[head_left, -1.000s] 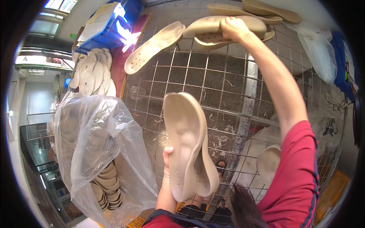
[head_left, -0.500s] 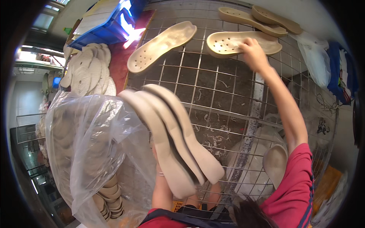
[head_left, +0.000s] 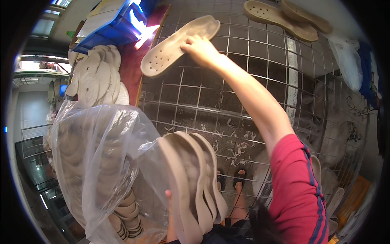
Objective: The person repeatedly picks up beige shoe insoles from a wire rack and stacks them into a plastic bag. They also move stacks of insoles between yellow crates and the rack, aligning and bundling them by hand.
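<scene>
My left hand (head_left: 169, 205) is closed round a stack of beige shoe soles (head_left: 189, 162) held on edge; only the thumb and part of the hand show, the other fingers being behind the soles. At the far side of the wire rack, my right hand (head_left: 200, 49) reaches a single beige sole (head_left: 164, 55) with small holes at its left end. Its fingers are bent over that sole's near edge, about midway along. The sole lies slanted on the wires.
Two more soles (head_left: 280, 21) overlap at the rack's far right. A clear plastic bag (head_left: 101, 158) full of stacked soles stands at left, beside the held stack. Behind it are pale flat insole pieces (head_left: 97, 75) and a blue bin (head_left: 115, 30). The wire rack (head_left: 199, 107) spans the middle.
My right hand has moved left from one sole to another; the first sole is gone from the rack. The left hand's stack has come lower and nearer to me, turning its hollow sides into view.
</scene>
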A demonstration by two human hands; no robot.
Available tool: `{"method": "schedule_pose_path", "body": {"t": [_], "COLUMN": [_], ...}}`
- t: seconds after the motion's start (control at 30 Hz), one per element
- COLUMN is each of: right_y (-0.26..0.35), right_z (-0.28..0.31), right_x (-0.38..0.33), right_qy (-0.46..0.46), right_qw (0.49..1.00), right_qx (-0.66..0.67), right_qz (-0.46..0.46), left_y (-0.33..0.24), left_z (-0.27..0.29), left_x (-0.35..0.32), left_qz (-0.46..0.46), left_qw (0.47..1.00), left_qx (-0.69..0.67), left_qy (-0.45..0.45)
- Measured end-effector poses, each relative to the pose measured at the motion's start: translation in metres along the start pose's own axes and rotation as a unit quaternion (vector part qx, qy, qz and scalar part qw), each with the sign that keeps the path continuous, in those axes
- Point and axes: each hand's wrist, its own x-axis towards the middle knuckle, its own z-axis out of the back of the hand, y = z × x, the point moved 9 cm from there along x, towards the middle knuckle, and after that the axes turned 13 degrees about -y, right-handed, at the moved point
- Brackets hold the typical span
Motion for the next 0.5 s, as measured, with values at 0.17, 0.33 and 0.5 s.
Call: {"method": "schedule_pose_path", "body": {"t": [0.17, 0.33, 0.5], "right_y": [0.108, 0.190, 0.209], "right_z": [0.021, 0.064, 0.103], "right_x": [-0.073, -0.295, -0.437], "right_qy": [0.142, 0.378, 0.275], "right_qw": [0.930, 0.897, 0.859], "right_qx": [-0.244, -0.189, -0.311], "right_qz": [0.235, -0.130, -0.301], "left_y": [0.000, -0.013, 0.018], "left_z": [0.025, 0.002, -0.031], "left_x": [-0.026, -0.085, -0.112], "left_qz": [-0.020, -0.276, -0.292], "left_qw": [0.998, 0.922, 0.922], "left_qx": [-0.055, 0.269, 0.194], "left_qy": [0.022, 0.032, 0.161]}}
